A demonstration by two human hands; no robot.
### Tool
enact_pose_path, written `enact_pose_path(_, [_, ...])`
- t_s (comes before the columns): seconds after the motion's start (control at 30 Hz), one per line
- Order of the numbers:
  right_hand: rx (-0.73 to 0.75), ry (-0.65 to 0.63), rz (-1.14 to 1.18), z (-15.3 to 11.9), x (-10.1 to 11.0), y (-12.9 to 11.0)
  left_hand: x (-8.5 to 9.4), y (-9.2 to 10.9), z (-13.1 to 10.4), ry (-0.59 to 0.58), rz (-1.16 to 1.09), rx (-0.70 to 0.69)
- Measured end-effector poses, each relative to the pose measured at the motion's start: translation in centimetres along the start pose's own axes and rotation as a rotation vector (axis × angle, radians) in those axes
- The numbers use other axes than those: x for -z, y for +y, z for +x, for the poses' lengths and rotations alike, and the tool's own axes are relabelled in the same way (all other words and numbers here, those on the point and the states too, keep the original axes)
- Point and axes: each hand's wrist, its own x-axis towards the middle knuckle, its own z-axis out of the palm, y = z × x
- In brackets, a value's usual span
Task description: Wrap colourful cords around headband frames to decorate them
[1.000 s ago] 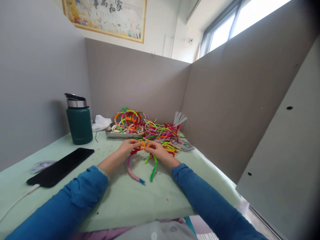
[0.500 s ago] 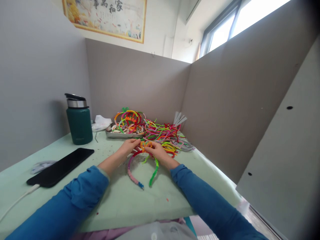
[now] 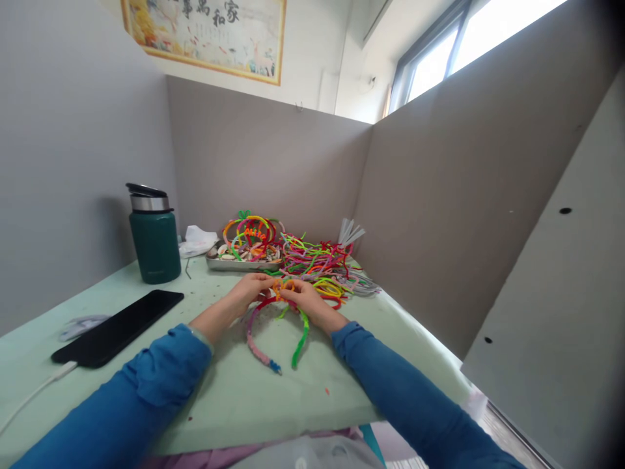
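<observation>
A headband (image 3: 256, 350) wrapped in purple, pink, blue, red and green fuzzy stems lies over the cloth with its two ends toward me. At its top is a looped orange piece (image 3: 283, 288). My left hand (image 3: 251, 288) pinches the left side of this orange piece. From the right, my right hand (image 3: 308, 301) has its fingers closed on the same piece. Fingertips hide part of the loops and the top of the band. A light green stem end hangs inside the band.
Behind my hands are a metal tray (image 3: 244, 265) with headbands and scraps, and a pile of coloured stems (image 3: 317, 257). At the left stand a green bottle (image 3: 155, 244) and a black phone (image 3: 120, 327) with a cable. Grey partitions (image 3: 268, 156) enclose the table (image 3: 244, 407).
The headband has tilted slightly, its left side shifting a little to the left. Both hands have moved very slightly and still hold the orange piece.
</observation>
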Motion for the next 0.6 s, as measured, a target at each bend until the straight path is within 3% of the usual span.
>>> enact_pose_path(0.2, [-0.028,0.013,0.011,0.1,0.1,0.0,-0.1,0.1,-0.3,0.025,0.064,0.029])
enact_pose_path(0.4, [-0.027,0.036,0.042,0.2,0.1,-0.2,-0.1,-1.0,0.1,-0.13,0.003,0.036])
enact_pose_path(0.6, [-0.039,0.128,0.036,0.5,0.9,-0.6,0.3,-0.9,0.2,0.032,-0.028,-0.026])
